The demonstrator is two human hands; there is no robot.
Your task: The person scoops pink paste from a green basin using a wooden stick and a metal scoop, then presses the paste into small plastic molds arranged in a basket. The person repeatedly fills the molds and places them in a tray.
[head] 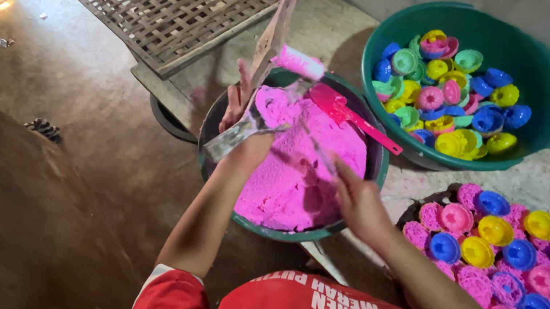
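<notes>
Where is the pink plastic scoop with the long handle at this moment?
In the head view, the pink plastic scoop lies on the far right rim of the dark round basin of pink crumbly mixture, its handle pointing toward the green tub of coloured moulds.

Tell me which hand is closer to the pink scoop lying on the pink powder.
Right. The right hand sits over the powder just below the pink scoop, a short gap away. The left hand is at the basin's far left rim, holding a clear plastic piece, farther off.
</notes>
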